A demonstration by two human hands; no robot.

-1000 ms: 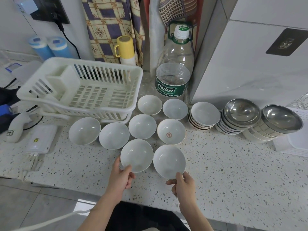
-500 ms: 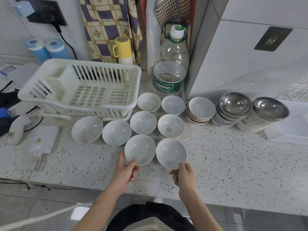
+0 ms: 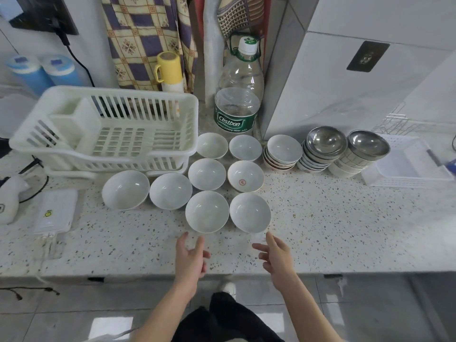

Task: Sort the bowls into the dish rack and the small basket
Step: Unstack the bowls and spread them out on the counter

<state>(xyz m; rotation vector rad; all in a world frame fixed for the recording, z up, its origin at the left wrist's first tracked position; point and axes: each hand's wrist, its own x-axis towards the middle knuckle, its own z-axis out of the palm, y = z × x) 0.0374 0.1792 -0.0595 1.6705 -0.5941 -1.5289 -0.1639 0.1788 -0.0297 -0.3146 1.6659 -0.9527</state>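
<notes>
Left hand (image 3: 190,259) and right hand (image 3: 277,256) both loose-fingered, holding nothing, two white bowls (image 3: 206,211) just beyond their fingertips, mouths upward, dish rack (image 3: 108,134) farther off, beyond the left hand, long side running left-right

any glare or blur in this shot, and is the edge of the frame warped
Head view: bright glare spots sit in the two steel bowls and on the floor tiles; the far right, around the small basket, is smeared; the dish rack and counter edge bow from wide-angle distortion; both hands, left hand and right hand, look slightly soft.
</notes>
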